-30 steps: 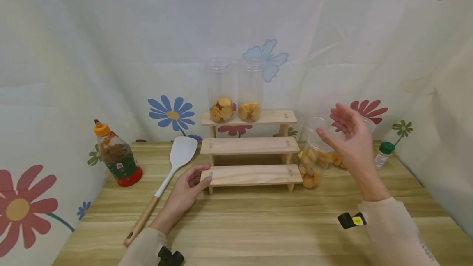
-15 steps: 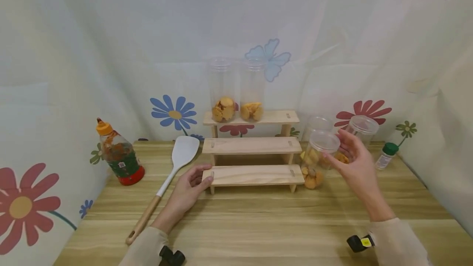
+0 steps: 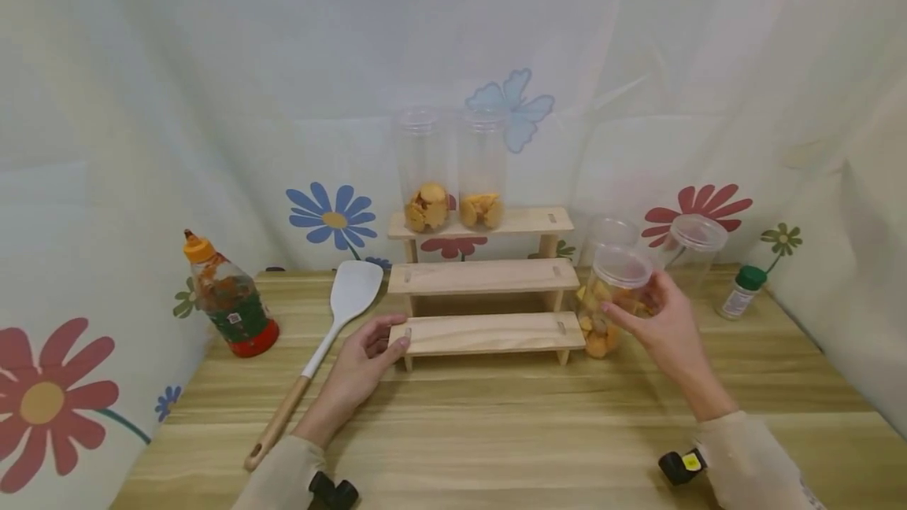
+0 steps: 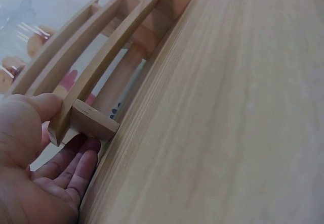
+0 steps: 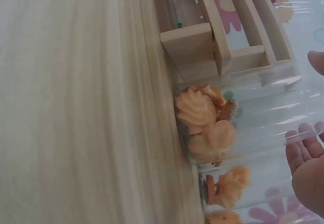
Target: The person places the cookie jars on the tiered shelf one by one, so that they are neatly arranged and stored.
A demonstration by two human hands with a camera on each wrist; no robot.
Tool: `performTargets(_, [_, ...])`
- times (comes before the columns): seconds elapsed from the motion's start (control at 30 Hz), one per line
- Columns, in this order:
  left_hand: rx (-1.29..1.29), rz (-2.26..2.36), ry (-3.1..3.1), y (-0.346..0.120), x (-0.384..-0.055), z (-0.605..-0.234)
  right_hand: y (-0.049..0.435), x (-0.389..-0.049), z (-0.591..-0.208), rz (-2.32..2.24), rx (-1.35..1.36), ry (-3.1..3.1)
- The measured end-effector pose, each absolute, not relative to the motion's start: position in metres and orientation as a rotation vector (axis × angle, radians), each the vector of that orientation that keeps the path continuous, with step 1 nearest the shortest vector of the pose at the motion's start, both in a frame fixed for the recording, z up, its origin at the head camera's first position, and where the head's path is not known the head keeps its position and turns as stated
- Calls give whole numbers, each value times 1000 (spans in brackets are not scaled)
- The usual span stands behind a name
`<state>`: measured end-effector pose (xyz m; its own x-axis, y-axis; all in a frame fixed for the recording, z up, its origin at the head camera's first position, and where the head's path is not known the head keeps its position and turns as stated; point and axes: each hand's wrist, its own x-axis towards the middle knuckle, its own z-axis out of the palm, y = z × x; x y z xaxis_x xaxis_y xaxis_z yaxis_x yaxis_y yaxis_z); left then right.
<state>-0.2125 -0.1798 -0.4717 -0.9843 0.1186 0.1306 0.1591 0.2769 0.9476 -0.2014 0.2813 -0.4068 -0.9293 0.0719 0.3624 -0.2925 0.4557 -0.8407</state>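
Note:
A three-tier wooden shelf (image 3: 489, 333) stands on the table. My left hand (image 3: 357, 364) grips the left end of its lowest tier, and the left wrist view shows the thumb (image 4: 46, 105) over the board and fingers below. My right hand (image 3: 669, 337) holds a clear lidded jar (image 3: 622, 266) around its upper part, thumb on one side and fingers on the other. Swirled cookies (image 5: 197, 110) lie in the bottom of this jar, which stands upright beside the shelf's right end. Two similar jars (image 3: 423, 156) with cookies stand on the top tier.
Behind the held jar are two more clear jars (image 3: 697, 233). A small green-capped bottle (image 3: 742, 293) stands at far right. Left of the shelf lie a white spatula (image 3: 354, 290) with a wooden handle and, farther left, a sauce bottle (image 3: 234, 305). A flowered cloth (image 3: 319, 61) hangs behind.
My right hand has come down from above and right of the front jar, and its fingers and thumb have closed round it. My left hand stays on the shelf.

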Motion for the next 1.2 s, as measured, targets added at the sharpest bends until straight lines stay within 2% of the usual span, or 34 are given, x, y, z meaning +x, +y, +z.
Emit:
performTargets(0.7, [-267, -1841, -2468, -179, -215, -474, 289, -210, -429, 1372, 239, -2421])
performTargets(1.2, [-298, -1864, -2477, -180, -213, -474, 288, -204, -417, 1380, 198, -2384])
